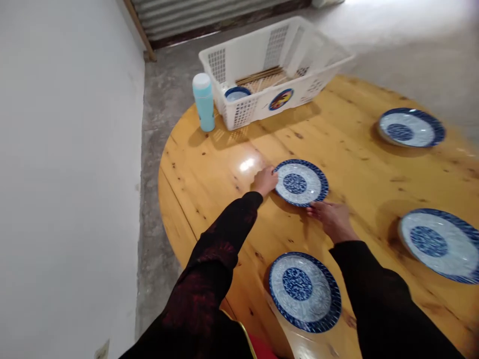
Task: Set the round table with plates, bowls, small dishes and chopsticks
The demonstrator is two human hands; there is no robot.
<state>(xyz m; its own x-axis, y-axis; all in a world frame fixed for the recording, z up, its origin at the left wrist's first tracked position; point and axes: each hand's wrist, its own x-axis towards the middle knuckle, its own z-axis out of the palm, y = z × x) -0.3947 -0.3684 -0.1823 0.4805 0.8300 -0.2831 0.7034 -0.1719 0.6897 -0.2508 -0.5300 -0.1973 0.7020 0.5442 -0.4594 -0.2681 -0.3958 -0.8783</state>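
Note:
A blue-and-white patterned plate (316,182) is at the middle of the wooden table, between my two hands. My left hand (265,180) grips its left rim, the fingers curled at the edge. At the near right rim, my right hand (331,217) pinches the edge with its fingertips. Whether the plate rests on the wood or is slightly raised, I cannot tell. Closer to me lies a second plate (318,294) of the same pattern, touched by neither hand.
Two similar dishes, one at the far right (421,130) and one at the near right (456,244), sit on the round table (224,199). A white plastic basket (254,107) holding a blue-rimmed dish and sticks stands at the back beside a light-blue bottle (204,107). A white wall (71,174) rises on the left.

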